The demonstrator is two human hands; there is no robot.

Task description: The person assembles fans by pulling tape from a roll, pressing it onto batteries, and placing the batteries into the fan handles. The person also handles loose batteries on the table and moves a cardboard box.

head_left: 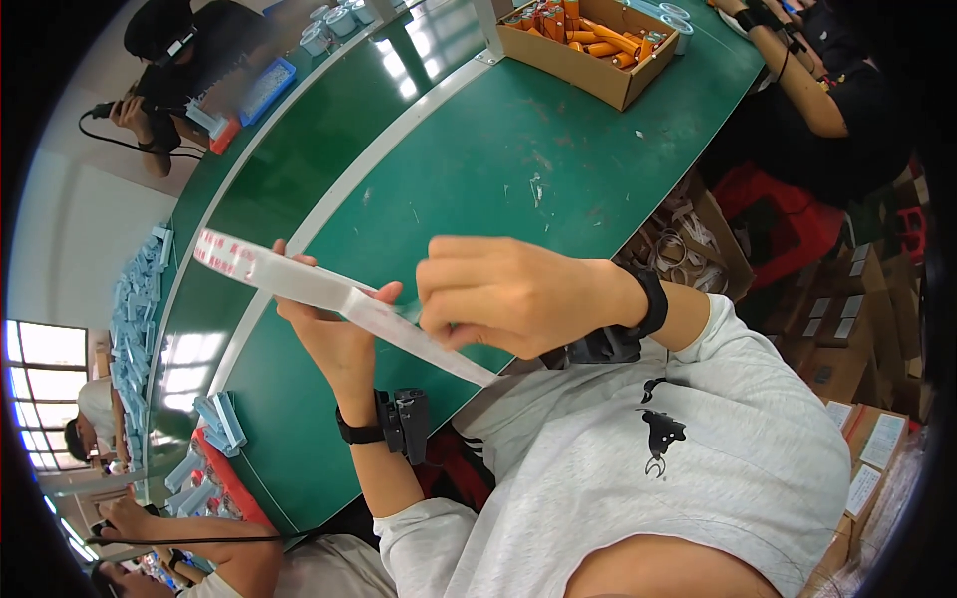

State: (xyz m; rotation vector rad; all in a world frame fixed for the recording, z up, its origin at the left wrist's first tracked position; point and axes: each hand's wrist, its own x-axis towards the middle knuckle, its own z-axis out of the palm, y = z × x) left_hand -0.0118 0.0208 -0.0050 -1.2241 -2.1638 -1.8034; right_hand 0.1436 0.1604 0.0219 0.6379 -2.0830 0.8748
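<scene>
White tape roll (299, 283) is hiding part of left hand (334, 337); right hand (513, 299) is masking most of its fingertips; bottom edge is cropping lower-left co-worker (324, 570).

Tape (304, 284): smooth, glossy, plastic-looking. Table (439, 189): smooth, light sheen, scuffed. Belt (319, 135): glossy, mirror-like reflections. Rail (371, 155): dull, metal-looking. Box (563, 70): plain cardboard, matt. Shirt (568, 468): matt cloth, mottled, creased. Wrist strap (654, 301): matt, fabric-looking.
</scene>
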